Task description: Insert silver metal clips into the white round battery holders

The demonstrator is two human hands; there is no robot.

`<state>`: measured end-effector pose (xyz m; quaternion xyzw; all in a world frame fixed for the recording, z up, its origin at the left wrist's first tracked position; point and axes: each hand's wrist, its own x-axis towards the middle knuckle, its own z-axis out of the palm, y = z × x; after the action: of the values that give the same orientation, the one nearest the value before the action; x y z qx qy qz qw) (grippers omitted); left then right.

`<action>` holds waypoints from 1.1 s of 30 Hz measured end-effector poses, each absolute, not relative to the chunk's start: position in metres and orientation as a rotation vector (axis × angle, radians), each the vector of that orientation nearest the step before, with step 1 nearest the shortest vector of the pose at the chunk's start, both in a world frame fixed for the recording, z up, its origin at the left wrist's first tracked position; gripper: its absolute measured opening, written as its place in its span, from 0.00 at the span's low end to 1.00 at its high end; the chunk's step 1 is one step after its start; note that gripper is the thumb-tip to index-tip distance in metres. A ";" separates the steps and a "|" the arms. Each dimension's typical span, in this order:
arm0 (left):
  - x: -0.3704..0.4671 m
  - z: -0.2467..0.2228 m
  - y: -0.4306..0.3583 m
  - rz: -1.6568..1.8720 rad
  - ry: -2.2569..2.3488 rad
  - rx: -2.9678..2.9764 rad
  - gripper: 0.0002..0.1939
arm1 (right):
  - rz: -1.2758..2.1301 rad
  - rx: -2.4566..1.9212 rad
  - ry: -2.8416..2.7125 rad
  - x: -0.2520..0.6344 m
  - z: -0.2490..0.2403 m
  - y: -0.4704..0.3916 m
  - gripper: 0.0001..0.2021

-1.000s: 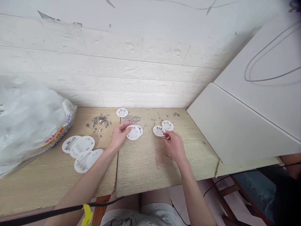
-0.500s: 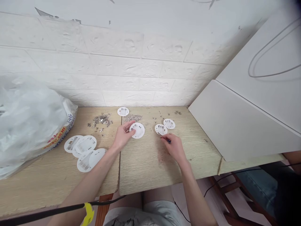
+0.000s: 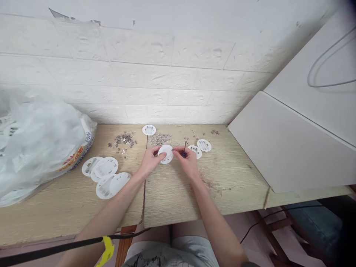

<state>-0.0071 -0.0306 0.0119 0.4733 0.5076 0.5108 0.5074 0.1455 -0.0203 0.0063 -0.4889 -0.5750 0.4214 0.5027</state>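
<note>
My left hand (image 3: 151, 162) is closed on a round white plastic disc (image 3: 166, 156), its thumb lying over the face. At the disc's right edge, the fingertips of my right hand (image 3: 189, 163) pinch something small that I cannot make out. That same hand also keeps hold of a small screwdriver (image 3: 185, 146) with a dark blue handle, its shaft pointing up and away. Just behind the right hand lies a slotted white disc (image 3: 195, 151), partly hidden by it, touching another slotted disc (image 3: 204, 145).
Small metal pieces lie in a left pile (image 3: 125, 140) and a middle pile (image 3: 160, 139). Several white discs (image 3: 107, 167) overlap on the left, near a bulging plastic bag (image 3: 44, 144). One disc (image 3: 149, 129) rests by the wall. A white panel (image 3: 267, 141) stands at right.
My right hand has moved left from the slotted discs to the disc in my left hand. The screwdriver has swung from pointing left to pointing up. The view has shifted slightly.
</note>
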 end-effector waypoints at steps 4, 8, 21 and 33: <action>-0.003 0.012 -0.033 1.229 1.180 1.103 0.19 | 0.970 -1.167 -1.371 0.147 -0.003 -0.021 0.10; 0.001 0.012 -0.035 1.201 1.122 1.072 0.19 | 0.886 -1.182 -1.398 0.149 -0.005 -0.024 0.08; 0.004 0.009 -0.036 1.246 1.143 0.964 0.23 | 0.815 -1.156 -1.451 0.151 -0.004 -0.028 0.06; 0.004 0.006 -0.038 1.198 1.096 1.092 0.22 | 0.657 -1.133 -1.588 0.149 -0.002 -0.032 0.05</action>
<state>0.0044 -0.0375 0.0060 0.4630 0.4647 0.5079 0.5583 0.1493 -0.0323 -0.0019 -0.4715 -0.6612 0.2733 0.5155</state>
